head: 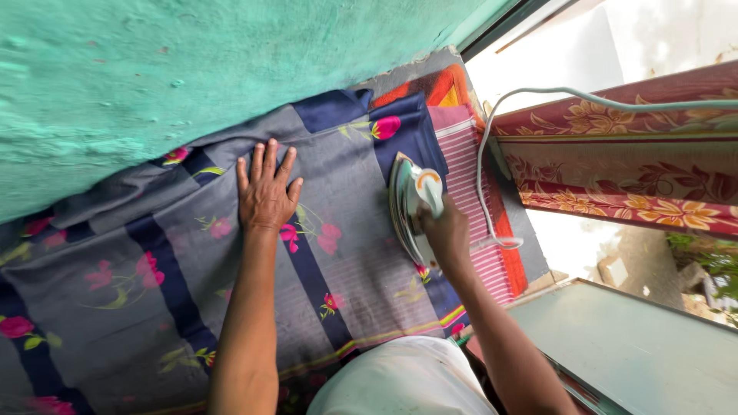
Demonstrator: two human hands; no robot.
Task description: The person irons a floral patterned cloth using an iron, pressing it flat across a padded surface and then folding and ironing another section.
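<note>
Grey floral cloth (pixel 231 269), left hand (pixel 265 192) flat, open upon it; right hand (pixel 446 230), grip closed on iron (pixel 411 204); cord (pixel 492 138) alongside.

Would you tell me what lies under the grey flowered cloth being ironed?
At the far edge of the grey flowered cloth, a pink striped cloth and an orange layer stick out from beneath. The surface below them is covered, so it cannot be seen.
</note>
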